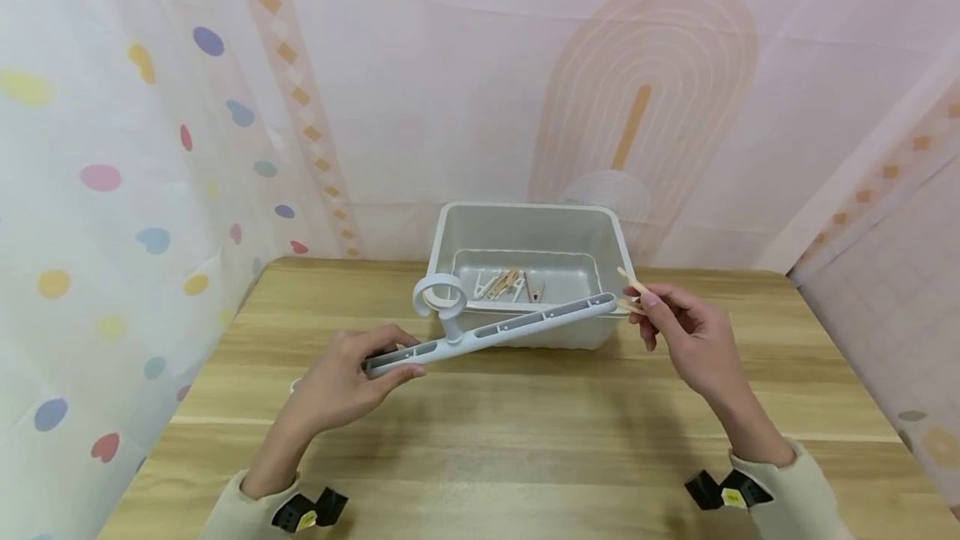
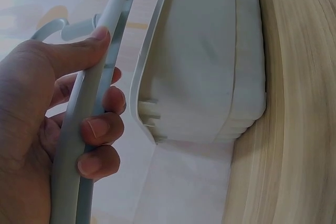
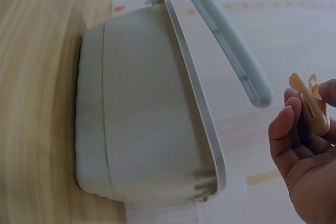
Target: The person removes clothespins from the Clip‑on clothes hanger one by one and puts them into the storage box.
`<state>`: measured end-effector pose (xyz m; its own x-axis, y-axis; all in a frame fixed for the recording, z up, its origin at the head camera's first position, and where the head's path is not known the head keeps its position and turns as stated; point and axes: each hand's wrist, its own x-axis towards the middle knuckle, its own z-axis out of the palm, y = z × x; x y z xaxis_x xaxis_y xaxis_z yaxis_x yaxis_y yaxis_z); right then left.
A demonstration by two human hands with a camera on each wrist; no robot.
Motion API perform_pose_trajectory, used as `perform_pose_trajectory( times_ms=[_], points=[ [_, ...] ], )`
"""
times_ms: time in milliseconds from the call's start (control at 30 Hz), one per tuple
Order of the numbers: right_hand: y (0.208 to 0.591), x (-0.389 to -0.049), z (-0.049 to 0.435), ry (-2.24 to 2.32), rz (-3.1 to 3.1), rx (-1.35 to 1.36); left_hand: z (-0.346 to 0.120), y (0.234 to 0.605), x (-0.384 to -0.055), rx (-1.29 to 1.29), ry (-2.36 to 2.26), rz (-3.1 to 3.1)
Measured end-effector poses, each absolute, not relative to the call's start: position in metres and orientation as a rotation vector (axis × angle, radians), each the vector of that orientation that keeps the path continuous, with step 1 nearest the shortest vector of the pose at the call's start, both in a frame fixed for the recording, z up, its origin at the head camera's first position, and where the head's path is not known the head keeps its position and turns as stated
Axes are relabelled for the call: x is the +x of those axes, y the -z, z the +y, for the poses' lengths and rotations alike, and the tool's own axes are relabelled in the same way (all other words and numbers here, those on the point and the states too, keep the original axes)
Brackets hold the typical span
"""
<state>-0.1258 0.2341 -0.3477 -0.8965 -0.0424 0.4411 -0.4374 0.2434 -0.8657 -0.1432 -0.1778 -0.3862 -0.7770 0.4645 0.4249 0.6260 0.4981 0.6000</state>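
My left hand (image 1: 348,382) grips one end of a pale grey-blue plastic hanger bar (image 1: 517,325) with slots along it and a hook ring (image 1: 440,294) rising from its middle. The bar slants up to the right, in front of the bin. In the left wrist view the thumb (image 2: 79,53) and curled fingers (image 2: 102,129) wrap round it. My right hand (image 1: 693,340) pinches a light orange clothespin (image 3: 311,106) near the bar's free end; the right wrist view shows the two apart. Several white and tan clothespins (image 1: 510,283) lie inside the bin.
The grey-white plastic bin (image 1: 528,211) stands at the back of the wooden table (image 1: 510,448), close to a patterned curtain (image 1: 450,107). A small white object (image 1: 295,385) shows partly behind my left hand. The curtain also runs along both sides.
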Motion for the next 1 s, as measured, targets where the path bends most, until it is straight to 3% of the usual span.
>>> perform_pose_trajectory(
  times_ms=[1000],
  points=[
    [0.301, -0.200, 0.236, -1.207, -2.721, 0.459, -0.179, 0.387, -0.145, -0.955, 1.172, -2.595]
  ],
)
